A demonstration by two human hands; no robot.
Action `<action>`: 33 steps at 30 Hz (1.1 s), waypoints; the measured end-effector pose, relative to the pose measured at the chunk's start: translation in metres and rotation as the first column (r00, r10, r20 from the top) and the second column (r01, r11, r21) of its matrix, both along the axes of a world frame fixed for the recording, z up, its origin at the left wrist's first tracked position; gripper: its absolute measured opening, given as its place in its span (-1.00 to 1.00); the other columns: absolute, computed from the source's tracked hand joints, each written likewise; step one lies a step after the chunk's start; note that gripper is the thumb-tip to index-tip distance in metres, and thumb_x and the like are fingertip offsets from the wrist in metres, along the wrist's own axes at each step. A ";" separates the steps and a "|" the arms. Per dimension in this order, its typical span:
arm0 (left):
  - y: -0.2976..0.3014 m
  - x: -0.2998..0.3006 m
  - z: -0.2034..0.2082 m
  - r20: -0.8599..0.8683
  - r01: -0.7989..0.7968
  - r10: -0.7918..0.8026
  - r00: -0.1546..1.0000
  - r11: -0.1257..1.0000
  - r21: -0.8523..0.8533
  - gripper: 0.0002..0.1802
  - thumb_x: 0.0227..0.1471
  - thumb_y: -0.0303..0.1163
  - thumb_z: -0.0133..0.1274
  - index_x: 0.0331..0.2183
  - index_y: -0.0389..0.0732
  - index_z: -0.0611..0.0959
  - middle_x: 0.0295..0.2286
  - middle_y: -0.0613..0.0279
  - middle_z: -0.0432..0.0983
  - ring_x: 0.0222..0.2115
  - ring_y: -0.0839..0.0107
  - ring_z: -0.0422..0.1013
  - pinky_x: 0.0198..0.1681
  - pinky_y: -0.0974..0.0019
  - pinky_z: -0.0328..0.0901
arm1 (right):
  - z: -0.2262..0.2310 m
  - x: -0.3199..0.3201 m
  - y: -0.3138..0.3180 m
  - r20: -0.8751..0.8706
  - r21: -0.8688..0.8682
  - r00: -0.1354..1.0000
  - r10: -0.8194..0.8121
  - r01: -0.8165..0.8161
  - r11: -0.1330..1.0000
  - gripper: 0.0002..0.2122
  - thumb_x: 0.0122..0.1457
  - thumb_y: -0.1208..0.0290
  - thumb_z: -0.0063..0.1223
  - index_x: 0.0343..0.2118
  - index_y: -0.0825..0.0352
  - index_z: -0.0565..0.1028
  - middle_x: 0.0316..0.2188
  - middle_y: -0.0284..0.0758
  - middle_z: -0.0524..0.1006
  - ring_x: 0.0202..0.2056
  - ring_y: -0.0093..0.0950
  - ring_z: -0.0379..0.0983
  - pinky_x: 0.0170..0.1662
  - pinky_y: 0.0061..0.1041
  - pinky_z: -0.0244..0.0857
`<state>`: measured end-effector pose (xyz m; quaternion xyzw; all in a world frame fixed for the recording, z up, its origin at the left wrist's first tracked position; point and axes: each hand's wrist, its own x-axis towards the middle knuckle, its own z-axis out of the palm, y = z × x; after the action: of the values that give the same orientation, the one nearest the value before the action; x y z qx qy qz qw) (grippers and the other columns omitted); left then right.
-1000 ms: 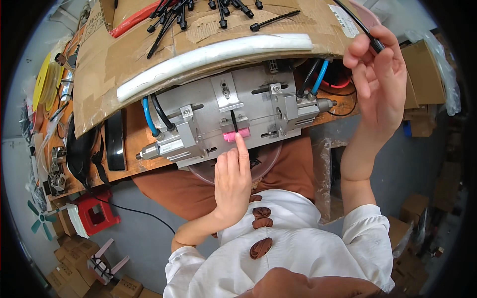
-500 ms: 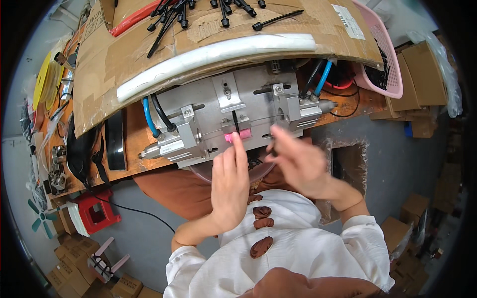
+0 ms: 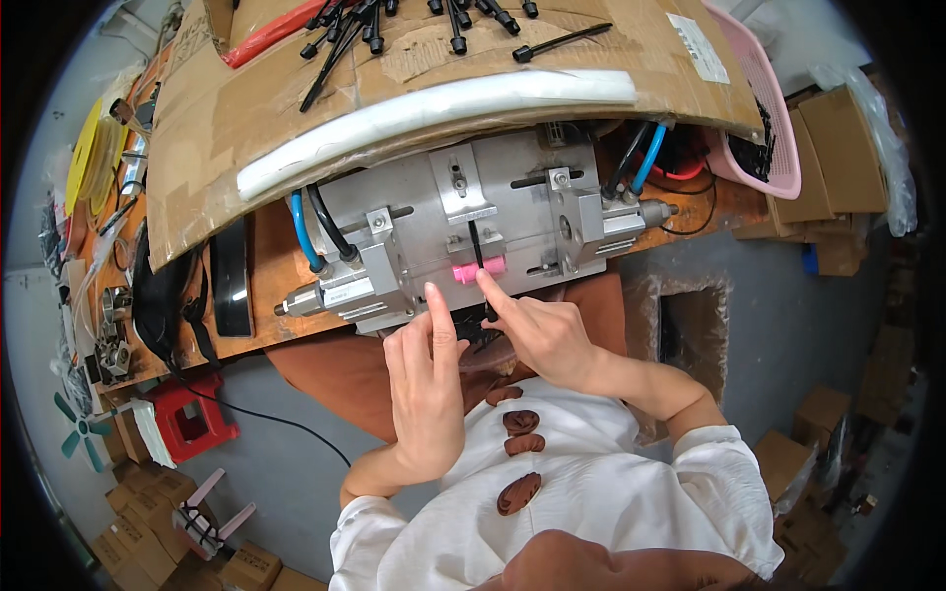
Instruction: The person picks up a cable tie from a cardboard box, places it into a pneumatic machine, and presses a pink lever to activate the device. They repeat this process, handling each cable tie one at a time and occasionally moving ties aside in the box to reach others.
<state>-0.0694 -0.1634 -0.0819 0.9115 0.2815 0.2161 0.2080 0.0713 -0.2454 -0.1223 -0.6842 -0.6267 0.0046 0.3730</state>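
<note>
A metal clamping fixture (image 3: pixel 424 241) lies on the bench in front of me. At its middle a thin black rod (image 3: pixel 475 241) stretches toward me, its near end at a pink cylindrical piece (image 3: pixel 465 272). My right hand (image 3: pixel 550 340) rests its index fingertip on the rod's near end at the pink piece. Its other fingers are bent around a small dark rod-like part (image 3: pixel 490 312), mostly hidden. To the left, my left hand (image 3: pixel 424 384) hovers at the fixture's front edge, index finger extended and other fingers loosely bent, holding nothing.
A cardboard sheet (image 3: pixel 552 103) overhangs the fixture's back, bearing several black capped rods (image 3: pixel 562 42) and a white foam strip (image 3: pixel 434 118). Blue hoses (image 3: pixel 305 231) and black hoses join both fixture ends. A pink basket (image 3: pixel 778 148) stands right; a red stool (image 3: pixel 197 419) is lower left.
My left hand has drawn back from the pink piece, down and left. My right hand has moved left, and its index finger now touches the rod at the pink piece.
</note>
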 end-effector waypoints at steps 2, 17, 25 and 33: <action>0.007 0.001 0.004 0.009 0.001 -0.001 1.000 1.000 0.018 -0.15 -0.28 -0.76 0.17 0.14 -0.31 0.32 -0.28 0.09 0.36 -0.26 0.17 0.26 -0.18 0.22 0.23 | 0.000 0.000 -0.002 -0.017 -0.024 1.000 -0.003 0.002 1.000 -0.38 -0.09 0.57 0.23 0.12 0.45 0.30 -0.66 -0.35 0.39 -0.64 -0.50 0.36 -0.60 -0.47 0.24; 0.208 0.168 0.071 0.031 0.126 -0.155 0.987 0.886 0.446 -0.75 -0.09 -0.67 -0.02 -0.27 -0.30 0.50 -0.36 0.00 0.44 -0.26 0.02 0.38 -0.19 0.11 0.30 | 0.120 0.157 0.148 0.472 -0.003 0.833 -0.289 0.329 0.944 -0.76 0.04 0.38 0.17 -0.26 0.31 0.41 -0.48 -0.23 0.51 -0.39 -0.36 0.52 -0.41 -0.42 0.32; 0.169 0.090 0.080 0.187 0.078 -0.126 0.974 0.966 0.246 -0.70 -0.05 -0.65 0.02 -0.19 -0.24 0.51 -0.46 0.07 0.41 -0.41 0.16 0.38 -0.36 0.18 0.27 | 0.177 0.182 0.137 -0.289 -0.323 0.955 -0.065 -0.033 0.946 -0.82 0.16 0.37 0.08 -0.28 0.37 0.53 -0.49 -0.29 0.55 -0.52 -0.57 0.47 -0.51 -0.64 0.32; 0.037 0.019 0.009 0.238 0.137 -0.182 0.954 0.971 0.195 -0.27 -0.24 -0.62 0.23 0.05 -0.44 0.39 -0.44 0.13 0.39 -0.47 0.30 0.30 -0.41 0.27 0.26 | 0.179 0.153 0.091 -0.664 0.111 0.744 0.076 -0.003 0.994 -0.79 0.17 0.41 0.08 -0.24 0.48 0.48 -0.46 -0.21 0.56 -0.45 -0.49 0.56 -0.48 -0.69 0.42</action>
<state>-0.0508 -0.1264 -0.0732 0.9109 0.1575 0.3374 0.1777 0.2247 -0.1547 0.0564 -0.6038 -0.4658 0.2245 0.6067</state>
